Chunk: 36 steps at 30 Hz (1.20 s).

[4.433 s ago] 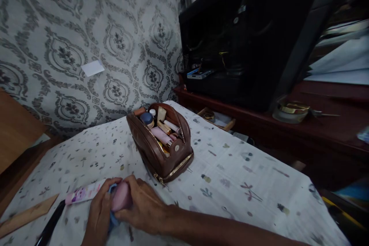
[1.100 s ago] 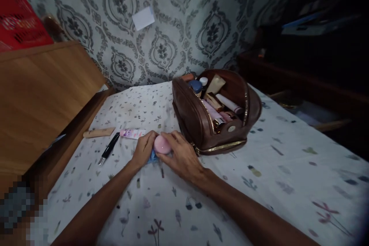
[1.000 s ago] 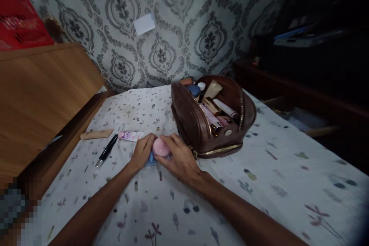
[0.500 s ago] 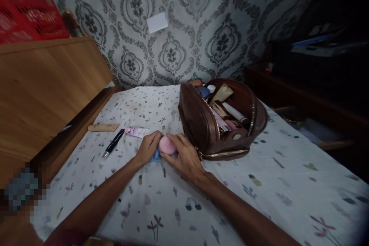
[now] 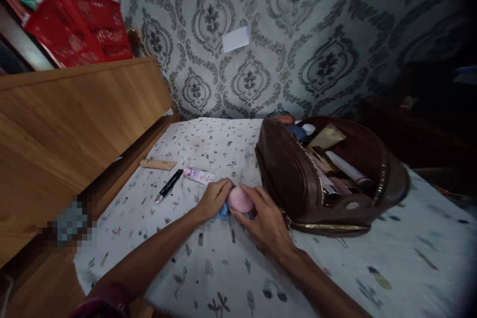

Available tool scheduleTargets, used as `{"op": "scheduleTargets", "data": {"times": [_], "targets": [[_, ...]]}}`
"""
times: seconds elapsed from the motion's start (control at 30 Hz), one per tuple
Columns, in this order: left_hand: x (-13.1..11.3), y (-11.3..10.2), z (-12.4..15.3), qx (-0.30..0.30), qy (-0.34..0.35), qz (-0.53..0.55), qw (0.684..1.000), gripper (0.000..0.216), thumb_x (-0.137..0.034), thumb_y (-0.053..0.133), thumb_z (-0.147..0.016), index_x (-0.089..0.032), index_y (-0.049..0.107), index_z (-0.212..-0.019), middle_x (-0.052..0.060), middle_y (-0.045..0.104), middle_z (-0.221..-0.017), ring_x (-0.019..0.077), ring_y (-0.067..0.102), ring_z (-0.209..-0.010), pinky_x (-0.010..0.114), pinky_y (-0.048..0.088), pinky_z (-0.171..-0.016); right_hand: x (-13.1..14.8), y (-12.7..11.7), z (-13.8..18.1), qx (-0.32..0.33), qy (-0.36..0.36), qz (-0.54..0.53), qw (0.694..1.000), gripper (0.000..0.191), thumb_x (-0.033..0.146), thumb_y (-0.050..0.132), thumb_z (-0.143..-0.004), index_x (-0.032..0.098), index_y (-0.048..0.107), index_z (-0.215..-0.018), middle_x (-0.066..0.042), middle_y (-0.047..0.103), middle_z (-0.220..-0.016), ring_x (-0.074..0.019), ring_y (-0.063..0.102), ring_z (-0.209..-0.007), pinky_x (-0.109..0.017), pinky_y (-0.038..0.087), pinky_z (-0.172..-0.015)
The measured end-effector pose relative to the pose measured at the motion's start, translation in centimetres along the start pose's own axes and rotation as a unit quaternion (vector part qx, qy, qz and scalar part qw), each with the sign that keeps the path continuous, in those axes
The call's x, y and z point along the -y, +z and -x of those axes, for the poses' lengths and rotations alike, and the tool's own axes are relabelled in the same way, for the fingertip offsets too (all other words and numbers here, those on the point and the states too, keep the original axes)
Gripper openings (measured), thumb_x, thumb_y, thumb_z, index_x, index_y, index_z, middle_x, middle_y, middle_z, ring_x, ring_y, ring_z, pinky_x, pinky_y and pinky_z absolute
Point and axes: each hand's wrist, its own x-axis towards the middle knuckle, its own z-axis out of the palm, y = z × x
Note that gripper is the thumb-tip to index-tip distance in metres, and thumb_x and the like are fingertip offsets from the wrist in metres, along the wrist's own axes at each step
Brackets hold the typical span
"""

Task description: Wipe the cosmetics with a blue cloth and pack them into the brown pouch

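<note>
A glossy pink round item (image 5: 241, 200), perhaps a compact or jar, is between my two hands above the patterned sheet. My right hand (image 5: 266, 218) curls around it from the right, with thumb below and fingers above. On its left side, my left hand (image 5: 214, 199) is closed, pressing a crumpled blue cloth (image 5: 223, 210) against it; most of the cloth is hidden. Just beyond my left hand lies a pink and white tube (image 5: 199, 176). Close to my right hand stands an unzipped brown cosmetic bag (image 5: 288, 174), filled with tubes and other makeup items.
A black tube (image 5: 169, 186) and a beige tube (image 5: 158, 164) lie at the left of the sheet (image 5: 212, 139). Wooden furniture (image 5: 93, 104) borders that side, with a red basket (image 5: 85, 25) on top. Patterned wallpaper rises behind.
The head view has turned left, so everything appears further right and more of the red basket shows. Both hands keep hold of the pink item and cloth, with little visible movement.
</note>
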Motion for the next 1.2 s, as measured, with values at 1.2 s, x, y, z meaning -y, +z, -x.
{"op": "scheduleTargets", "data": {"times": [1.2], "targets": [[-12.3,1.8,-8.2,0.111,0.478,-0.367,0.79,0.041,-0.032,0.055,-0.092,-0.03,0.06,-0.133,0.007,0.067,-0.131,0.0315,0.059,-0.127,0.047,0.059,-0.096,1.0,-5.9,5.5,-0.005,-0.04,-0.023,0.999,0.042,0.041,0.059,-0.096,0.025,0.052,-0.134,-0.004,0.067,-0.101,-0.0171,0.064,-0.091,-0.025,0.052,-0.069]]}}
